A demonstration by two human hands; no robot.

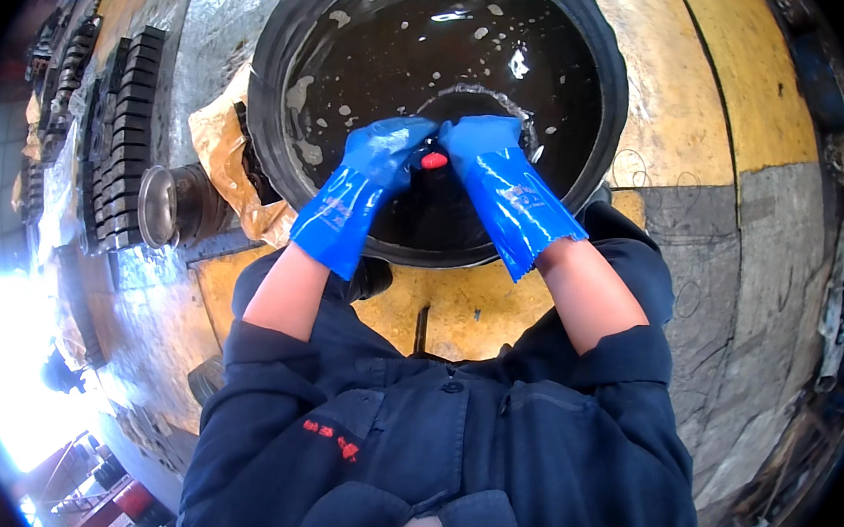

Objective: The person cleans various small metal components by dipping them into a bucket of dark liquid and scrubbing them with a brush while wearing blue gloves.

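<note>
My left hand (384, 150) and my right hand (483, 143), both in long blue rubber gloves, meet over a wide round black tub (269, 80) of dark liquid (410, 52). Their fingers are curled inward and close together. Between them shows a small dark thing with a red end (434, 160); its kind is not clear, and the gloves cover most of it. Just beyond the hands a pale curved line (477, 92) rings the liquid, either foam or the edge of something; I cannot tell which. Bits of foam float on the surface.
Left of the tub lie brown paper (222, 141), a metal cylinder (158, 205) with a flared rim and a row of dark ribbed parts (130, 138). Grey sheeting (689, 257) covers yellow flooring (649, 73) at the right. Dark metal pieces line the far right edge.
</note>
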